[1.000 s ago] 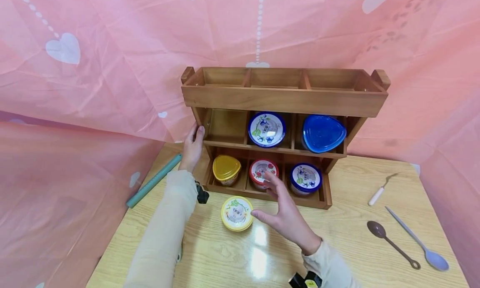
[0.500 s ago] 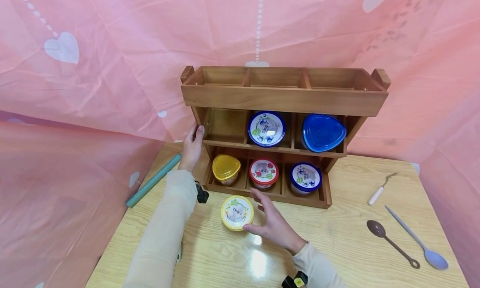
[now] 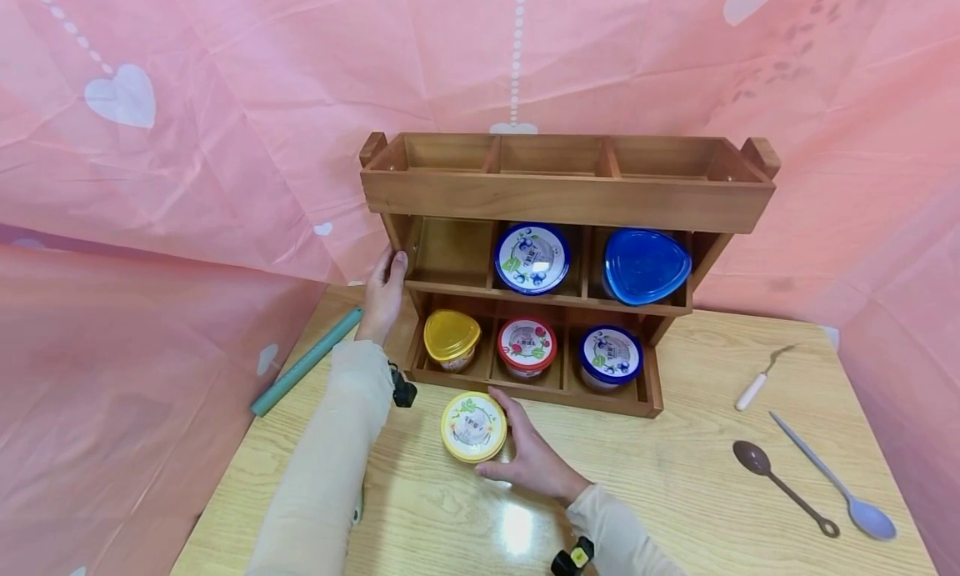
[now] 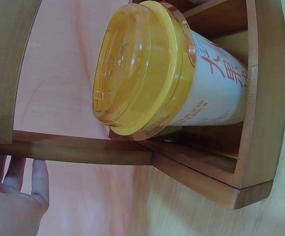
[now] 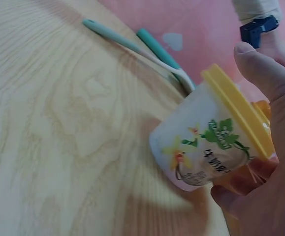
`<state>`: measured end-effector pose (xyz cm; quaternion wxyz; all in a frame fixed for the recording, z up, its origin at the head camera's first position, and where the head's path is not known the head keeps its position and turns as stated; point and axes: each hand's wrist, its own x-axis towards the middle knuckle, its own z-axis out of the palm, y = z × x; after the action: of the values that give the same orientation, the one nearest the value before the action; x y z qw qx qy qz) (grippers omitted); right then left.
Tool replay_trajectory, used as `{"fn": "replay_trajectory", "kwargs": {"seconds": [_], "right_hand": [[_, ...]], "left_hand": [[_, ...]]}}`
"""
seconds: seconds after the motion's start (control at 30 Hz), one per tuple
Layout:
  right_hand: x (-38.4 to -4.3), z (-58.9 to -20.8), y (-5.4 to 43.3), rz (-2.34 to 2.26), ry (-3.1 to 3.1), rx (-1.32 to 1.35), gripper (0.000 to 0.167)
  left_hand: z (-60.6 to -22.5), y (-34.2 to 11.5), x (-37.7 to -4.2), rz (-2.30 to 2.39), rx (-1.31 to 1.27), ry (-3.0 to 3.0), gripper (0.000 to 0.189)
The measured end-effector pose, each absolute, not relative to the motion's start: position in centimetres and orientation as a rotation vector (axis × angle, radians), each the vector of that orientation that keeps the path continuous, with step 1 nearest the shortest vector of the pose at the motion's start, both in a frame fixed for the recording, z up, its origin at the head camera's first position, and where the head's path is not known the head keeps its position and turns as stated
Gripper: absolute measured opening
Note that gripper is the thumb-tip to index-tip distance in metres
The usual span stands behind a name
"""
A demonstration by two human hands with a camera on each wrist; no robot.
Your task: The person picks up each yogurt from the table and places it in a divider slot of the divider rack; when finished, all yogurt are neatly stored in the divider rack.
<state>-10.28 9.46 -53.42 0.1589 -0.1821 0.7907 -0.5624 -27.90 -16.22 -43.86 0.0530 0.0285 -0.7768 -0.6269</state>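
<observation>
A tub with a yellow lid (image 3: 474, 427) and printed flowers stands on the table in front of the wooden rack (image 3: 570, 202). My right hand (image 3: 531, 461) reaches around its right side, thumb near the front and fingers towards the back. In the right wrist view the fingertips (image 5: 227, 197) are close against the tub (image 5: 206, 140), while the thumb stretches out beside the lid; firm contact cannot be told. At the rack's left side my left hand (image 3: 384, 297) touches the side post (image 4: 83, 147) with fairly straight fingers. A cup with a domed yellow lid (image 4: 142, 69) sits in the lower left compartment.
The lower tier also holds a red-lidded tub (image 3: 527, 344) and a blue-lidded tub (image 3: 611, 356). Above them are a blueberry-print tub (image 3: 532, 258) and a blue-lidded container (image 3: 647, 267). A teal rod (image 3: 307, 362) lies left; a brown spoon (image 3: 780, 484), grey-blue spoon (image 3: 840, 480) and white-handled tool (image 3: 753, 391) lie right.
My right hand has moved left and down from in front of the red-lidded tub to around the yellow-lidded tub. My left hand has stayed at the rack's side.
</observation>
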Motion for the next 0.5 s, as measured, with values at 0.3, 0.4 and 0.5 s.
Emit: {"fn": "replay_trajectory", "kwargs": {"seconds": [0.3, 0.4, 0.5], "right_hand": [[-10.2, -54.4, 8.5, -1.553, 2.316, -0.512, 0.113], [-10.2, -54.6, 8.4, -1.565, 2.318, -0.489, 0.115], [-10.3, -54.8, 8.3, -1.575, 2.320, -0.471, 0.116]], "left_hand": [[-40.5, -15.5, -25.9, -1.942, 0.104, -2.399, 0.057], [-40.4, -15.4, -25.8, -1.946, 0.122, -2.402, 0.058], [-40.3, -15.4, -25.7, -1.948, 0.116, -2.392, 0.058]]}}
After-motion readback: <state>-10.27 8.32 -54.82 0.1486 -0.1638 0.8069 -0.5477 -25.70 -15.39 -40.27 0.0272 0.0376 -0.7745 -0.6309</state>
